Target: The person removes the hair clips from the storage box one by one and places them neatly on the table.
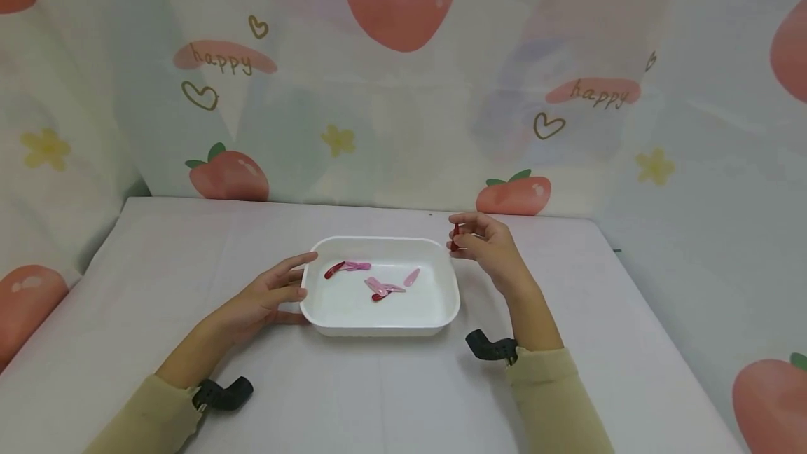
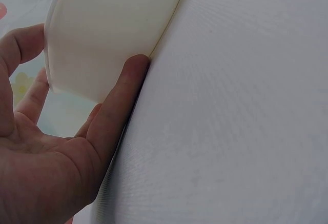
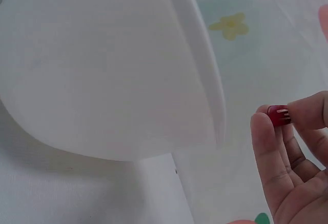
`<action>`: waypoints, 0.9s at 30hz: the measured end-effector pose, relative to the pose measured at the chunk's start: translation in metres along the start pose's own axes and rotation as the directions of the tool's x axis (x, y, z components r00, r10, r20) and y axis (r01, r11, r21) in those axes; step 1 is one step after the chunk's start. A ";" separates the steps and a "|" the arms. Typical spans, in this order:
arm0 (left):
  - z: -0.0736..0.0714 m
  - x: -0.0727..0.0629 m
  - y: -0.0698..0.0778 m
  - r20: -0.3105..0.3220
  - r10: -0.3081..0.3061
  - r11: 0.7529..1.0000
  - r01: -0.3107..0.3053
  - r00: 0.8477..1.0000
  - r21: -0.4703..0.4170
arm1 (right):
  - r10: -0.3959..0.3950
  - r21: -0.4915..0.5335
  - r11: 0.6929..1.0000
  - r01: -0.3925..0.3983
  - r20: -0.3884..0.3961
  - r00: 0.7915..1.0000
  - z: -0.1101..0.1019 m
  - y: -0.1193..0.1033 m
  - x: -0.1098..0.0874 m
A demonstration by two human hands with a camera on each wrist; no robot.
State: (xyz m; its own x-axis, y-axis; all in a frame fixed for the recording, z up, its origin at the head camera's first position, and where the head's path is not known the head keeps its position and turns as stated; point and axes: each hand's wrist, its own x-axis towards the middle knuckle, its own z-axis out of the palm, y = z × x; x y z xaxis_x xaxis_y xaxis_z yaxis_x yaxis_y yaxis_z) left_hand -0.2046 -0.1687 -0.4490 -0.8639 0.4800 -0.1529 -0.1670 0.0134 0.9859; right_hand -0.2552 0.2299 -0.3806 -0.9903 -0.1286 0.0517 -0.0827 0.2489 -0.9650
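**A:** So, how many clips can be counted?

**B:** Five hair clips are seen lying in the white tray [image 1: 441, 300]: a dark red clip [image 1: 333, 270] beside a pink clip [image 1: 358, 266] at the back left, a crossed pair [image 1: 380, 289] in the middle where pink is laid over red, and one pale pink clip [image 1: 412, 277] off to the right. A sixth, the red clip [image 1: 454, 237], is held above the table near the tray's back right corner.

**A:** And the hands?

**B:** That red clip is pinched between thumb and fingertips of the right hand [image 1: 488, 247]. The left hand [image 1: 265, 296] is kept flat and relaxed, fingers straight, pressed against the tray's left wall with the thumb touching its base. One tray, two hands, one table [image 1: 157, 265].
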 end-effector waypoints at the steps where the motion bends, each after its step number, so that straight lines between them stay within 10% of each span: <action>1: 0.000 0.000 0.000 -0.001 0.000 1.000 0.000 1.000 0.002 | 0.000 0.002 1.000 0.000 0.000 1.000 -0.001 0.000 0.000; 27: -0.002 0.001 -0.003 0.006 0.003 1.000 -0.003 1.000 -0.009 | 0.055 0.005 0.998 -0.055 -0.032 0.998 -0.018 0.025 0.005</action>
State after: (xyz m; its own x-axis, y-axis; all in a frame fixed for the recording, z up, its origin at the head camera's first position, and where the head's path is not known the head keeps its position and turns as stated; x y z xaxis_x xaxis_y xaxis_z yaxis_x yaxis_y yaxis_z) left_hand -0.2059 -0.1703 -0.4518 -0.8615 0.4852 -0.1497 -0.1688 0.0043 0.9856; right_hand -0.2646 0.2526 -0.4001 -0.9964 -0.0839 0.0065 -0.0275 0.2509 -0.9676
